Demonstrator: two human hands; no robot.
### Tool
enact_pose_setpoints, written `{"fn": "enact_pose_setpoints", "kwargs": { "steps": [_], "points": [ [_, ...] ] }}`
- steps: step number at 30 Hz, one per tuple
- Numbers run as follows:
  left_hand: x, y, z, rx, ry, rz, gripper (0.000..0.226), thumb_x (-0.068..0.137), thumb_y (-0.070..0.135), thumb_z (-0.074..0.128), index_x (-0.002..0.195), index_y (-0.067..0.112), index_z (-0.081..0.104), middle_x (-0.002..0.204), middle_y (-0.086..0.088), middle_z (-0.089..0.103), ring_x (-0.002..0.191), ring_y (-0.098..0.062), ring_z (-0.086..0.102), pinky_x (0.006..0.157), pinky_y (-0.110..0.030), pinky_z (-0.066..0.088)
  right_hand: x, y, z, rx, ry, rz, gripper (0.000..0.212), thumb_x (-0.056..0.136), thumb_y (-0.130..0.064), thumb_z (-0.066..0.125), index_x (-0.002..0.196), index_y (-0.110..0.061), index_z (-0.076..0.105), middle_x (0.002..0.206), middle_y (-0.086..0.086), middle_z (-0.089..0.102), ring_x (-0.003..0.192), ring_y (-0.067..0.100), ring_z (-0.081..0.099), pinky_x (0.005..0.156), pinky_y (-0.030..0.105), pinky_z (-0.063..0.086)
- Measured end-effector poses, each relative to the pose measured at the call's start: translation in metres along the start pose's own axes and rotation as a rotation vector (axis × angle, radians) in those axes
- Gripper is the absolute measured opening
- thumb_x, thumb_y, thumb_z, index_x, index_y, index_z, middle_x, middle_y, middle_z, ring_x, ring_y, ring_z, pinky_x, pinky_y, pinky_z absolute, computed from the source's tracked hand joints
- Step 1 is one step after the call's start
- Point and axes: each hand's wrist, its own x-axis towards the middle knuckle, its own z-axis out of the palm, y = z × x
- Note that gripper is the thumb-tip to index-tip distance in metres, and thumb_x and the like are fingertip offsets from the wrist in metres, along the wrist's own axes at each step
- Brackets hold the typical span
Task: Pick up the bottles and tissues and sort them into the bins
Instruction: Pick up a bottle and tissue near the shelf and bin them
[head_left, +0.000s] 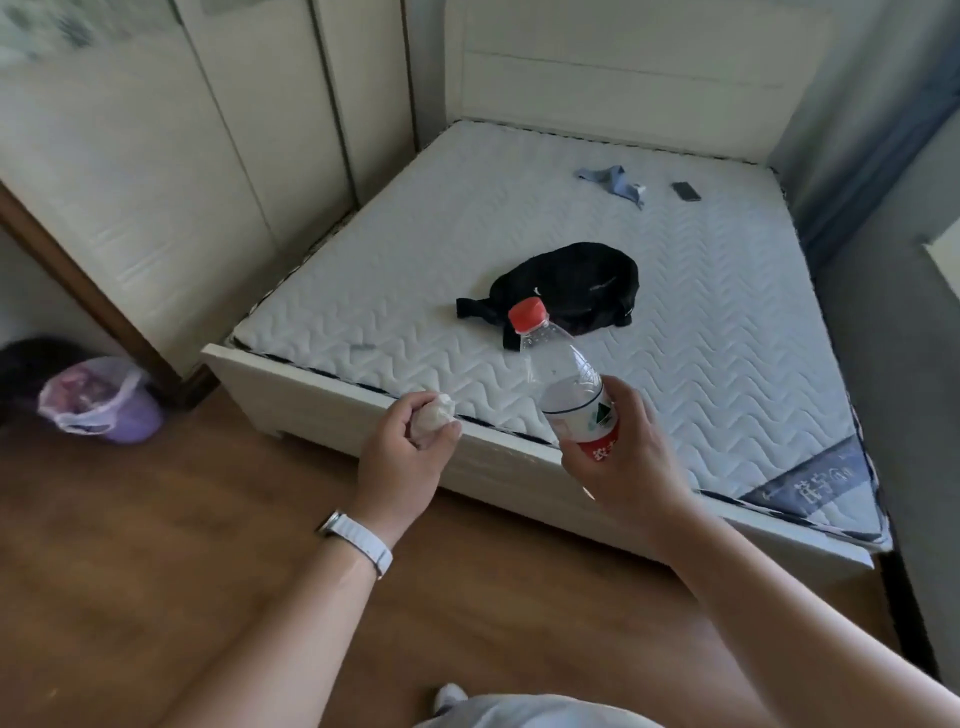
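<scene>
Both hands are full and raised over the foot edge of the bed. The right hand (623, 467) wraps its fingers and thumb round the labelled lower body of a clear plastic bottle with a red cap (563, 379), whose neck tilts up and away over the mattress. The left hand (402, 447), with a white watch strap (358, 540) on its wrist, curls round a crumpled white tissue wad (434, 418).

Beneath them lies the brown wooden floor (156, 545), and ahead a white quilted mattress (727, 312) in its pale frame. At the floor's left edge, against the wall, stands a round purple bin lined with a thin plastic bag (104, 402). A dark shape behind it is too blurred to name. Near the middle of the mattress lies a black fabric bag (571, 291). Toward the head edge lie a crumpled blue cloth (613, 182) and, just beside it, a small dark flat device (685, 191).

The bottle looks nearly empty, so it should be light, with thin walls that give under pressure. The grip at the label suits it, since the smooth shoulder above would slip more easily. The tissue is soft and almost weightless, and a loose closed fist is enough to keep it. Both items probably go next to the bins on the left.
</scene>
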Motion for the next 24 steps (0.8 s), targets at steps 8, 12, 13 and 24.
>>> {"fn": "enact_pose_setpoints", "kwargs": {
  "steps": [8,12,13,24],
  "points": [
    [0.008,-0.052,-0.125,-0.044,0.306,-0.127,0.027,0.082,0.021,0.076,0.098,0.038,0.063,0.092,0.014,0.068,0.084,-0.005,0.064,0.070,-0.015,0.048,0.041,-0.099,0.099,0.004,-0.230,-0.207,0.069,0.074,-0.045,0.069,0.133,-0.036,0.035,0.118,-0.020,0.043,0.108,0.010,0.050,0.087,0.036,0.047],
    [-0.002,-0.078,-0.186,-0.023,0.481,-0.245,0.025,0.081,0.021,0.075,0.100,0.033,0.065,0.087,0.017,0.069,0.080,-0.005,0.064,0.066,-0.012,0.046,0.065,-0.161,0.157,0.039,-0.311,-0.318,0.066,0.074,-0.037,0.072,0.132,-0.033,0.040,0.115,-0.016,0.048,0.108,0.014,0.052,0.083,0.034,0.046],
    [-0.004,-0.083,-0.200,-0.012,0.517,-0.274,0.024,0.082,0.021,0.075,0.100,0.033,0.065,0.088,0.018,0.069,0.080,-0.004,0.065,0.066,-0.011,0.046,0.070,-0.175,0.172,0.044,-0.336,-0.344,0.067,0.074,-0.038,0.073,0.133,-0.032,0.040,0.118,-0.015,0.048,0.108,0.014,0.052,0.083,0.034,0.046],
    [0.064,-0.139,-0.328,0.181,0.812,-0.470,0.025,0.083,0.026,0.074,0.105,0.031,0.065,0.095,0.019,0.068,0.088,0.004,0.062,0.069,-0.007,0.044,0.156,-0.294,0.346,0.167,-0.613,-0.524,0.063,0.075,-0.036,0.072,0.130,-0.031,0.040,0.105,-0.022,0.044,0.096,0.003,0.047,0.077,0.026,0.042]
  ]
}}
